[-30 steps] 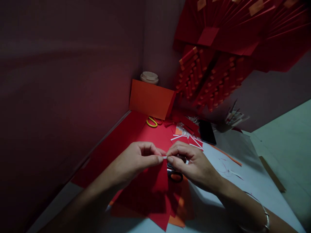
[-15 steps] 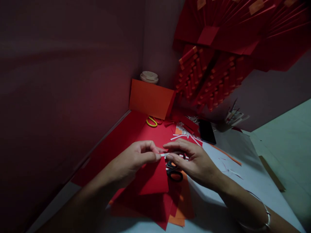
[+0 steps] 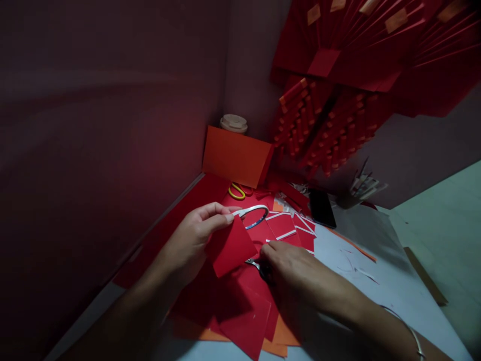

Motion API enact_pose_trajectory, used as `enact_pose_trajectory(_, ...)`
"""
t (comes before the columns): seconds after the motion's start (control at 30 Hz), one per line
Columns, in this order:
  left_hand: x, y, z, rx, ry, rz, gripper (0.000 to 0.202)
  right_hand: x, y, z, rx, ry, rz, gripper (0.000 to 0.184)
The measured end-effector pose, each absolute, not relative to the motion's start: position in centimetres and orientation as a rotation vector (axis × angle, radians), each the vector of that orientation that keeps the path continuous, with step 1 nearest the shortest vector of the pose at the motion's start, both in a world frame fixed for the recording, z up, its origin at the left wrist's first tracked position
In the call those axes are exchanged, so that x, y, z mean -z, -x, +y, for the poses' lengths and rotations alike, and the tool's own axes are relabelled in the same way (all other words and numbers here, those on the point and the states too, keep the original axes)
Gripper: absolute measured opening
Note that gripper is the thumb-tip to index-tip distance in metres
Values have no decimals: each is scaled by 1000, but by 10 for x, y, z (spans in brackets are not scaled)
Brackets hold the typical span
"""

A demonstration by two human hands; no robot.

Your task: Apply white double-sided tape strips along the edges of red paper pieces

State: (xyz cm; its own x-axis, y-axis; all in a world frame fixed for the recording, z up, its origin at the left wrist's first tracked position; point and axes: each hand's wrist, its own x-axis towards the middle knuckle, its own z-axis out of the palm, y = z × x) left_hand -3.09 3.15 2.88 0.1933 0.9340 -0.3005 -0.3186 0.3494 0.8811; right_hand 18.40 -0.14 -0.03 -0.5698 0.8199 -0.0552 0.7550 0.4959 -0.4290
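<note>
Pinched between the thumb and fingers of my left hand (image 3: pixel 201 223) is a red paper square (image 3: pixel 231 248), tilted above the stacked paper. A thin roll of white tape (image 3: pixel 259 207), printed blue on its inner side, hangs from the paper's upper edge beside my fingertips. Lower right of the square, my right hand (image 3: pixel 287 260) has its fingers curled around the handles of the black scissors (image 3: pixel 259 266). Their metal blades point left, near the square's lower corner. My palm hides most of the handles.
Red squares with white tape strips (image 3: pixel 281 228) lie beyond my right hand. Red and orange sheets (image 3: pixel 244 316) are stacked below. Yellow-handled scissors (image 3: pixel 236 191), a folded orange card (image 3: pixel 236 156), a lidded cup (image 3: pixel 233 123) and a phone (image 3: pixel 322 208) stand or lie farther back.
My right hand has left the tape strip at the paper's edge and moved down onto the black scissors. The tape roll now dangles from the paper, which my left hand has tilted and drawn left.
</note>
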Motion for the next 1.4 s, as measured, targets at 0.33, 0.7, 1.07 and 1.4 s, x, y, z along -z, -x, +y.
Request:
enact_pose_trajectory(0.33,-31,35,30,-1115,-714,981,11,-3,-202,12,-721,1389,-2565,41)
enact_pose_trajectory(0.7,-37,35,29,-1274,-643,1018,15,-36,-206,24,-1971,1179,-1593,37)
enact_pose_trajectory(1.07,-29,29,25,-1239,-750,990,13,-15,-189,14,-1999,1038,-1484,34)
enact_pose_trajectory(1.4,-25,24,22,-1198,-858,1002,13,-11,-180,13,-1931,1023,-1486,35)
